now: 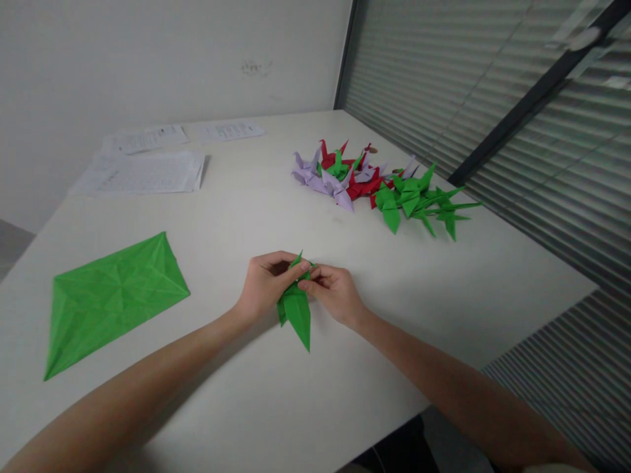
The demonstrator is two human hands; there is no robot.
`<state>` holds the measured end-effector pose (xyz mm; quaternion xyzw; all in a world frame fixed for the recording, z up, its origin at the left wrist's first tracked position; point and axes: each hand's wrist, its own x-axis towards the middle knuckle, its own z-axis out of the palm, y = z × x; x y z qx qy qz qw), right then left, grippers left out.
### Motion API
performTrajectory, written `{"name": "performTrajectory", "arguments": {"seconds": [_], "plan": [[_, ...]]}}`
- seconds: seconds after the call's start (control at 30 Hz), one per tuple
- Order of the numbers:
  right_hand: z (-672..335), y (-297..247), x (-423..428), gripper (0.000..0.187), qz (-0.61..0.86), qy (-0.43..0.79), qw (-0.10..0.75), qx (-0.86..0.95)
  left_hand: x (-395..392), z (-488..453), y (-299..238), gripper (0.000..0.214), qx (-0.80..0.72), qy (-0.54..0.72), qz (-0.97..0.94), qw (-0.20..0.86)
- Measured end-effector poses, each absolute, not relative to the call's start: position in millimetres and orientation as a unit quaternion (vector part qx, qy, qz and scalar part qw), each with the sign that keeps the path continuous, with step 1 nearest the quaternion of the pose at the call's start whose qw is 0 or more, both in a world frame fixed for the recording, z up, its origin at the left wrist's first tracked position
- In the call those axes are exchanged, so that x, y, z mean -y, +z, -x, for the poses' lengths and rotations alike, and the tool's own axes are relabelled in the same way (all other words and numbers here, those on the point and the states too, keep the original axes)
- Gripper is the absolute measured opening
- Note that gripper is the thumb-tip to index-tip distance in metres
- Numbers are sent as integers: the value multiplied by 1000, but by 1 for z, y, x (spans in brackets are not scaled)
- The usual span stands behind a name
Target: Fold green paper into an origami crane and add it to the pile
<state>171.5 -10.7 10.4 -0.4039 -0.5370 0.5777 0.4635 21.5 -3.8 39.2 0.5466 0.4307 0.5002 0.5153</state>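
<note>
A green origami crane point(298, 310) is held between my two hands, just above the white table point(231, 407). My left hand point(270, 279) pinches it from the left, thumb lying over its upper part. From the right, my right hand point(335, 289) grips its upper right side between thumb and fingers. One broad pointed flap hangs down towards me, and a thin tip sticks up past my left thumb. Fingers cover part of the folds. To the left lies a creased green paper sheet point(118, 292), spread out flat.
Several folded paper cranes in lilac point(338, 187), red point(365, 187) and green point(411, 197) are heaped at the back right. Printed papers point(148, 174) lie at the back left. A wall point(172, 59) closes the far side, and window blinds point(444, 79) run along the right.
</note>
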Motion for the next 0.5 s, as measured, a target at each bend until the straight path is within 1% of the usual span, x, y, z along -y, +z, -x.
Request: {"name": "performTrajectory", "arguments": {"seconds": [0.1,0.17,0.3,0.33,0.37,0.47,0.5], "plan": [[-174,11,8,37,403,566,488,528,3,-22,39,27,-416,477,-548,547],[-177,12,6,35,401,556,510,520,3,-21,36,29,-421,482,-547,539],[-185,14,-1,30,405,539,541,502,1,-17,29,30,-477,543,-545,425],[-187,15,-3,30,411,528,548,502,1,-16,28,31,-485,543,-543,419],[-189,15,-5,30,417,514,556,503,1,-16,26,34,-486,534,-539,434],[-193,15,-8,30,420,460,576,529,2,-18,25,50,-458,474,-527,536],[-193,15,-7,29,414,442,579,546,3,-19,24,55,-446,464,-526,556]]}}
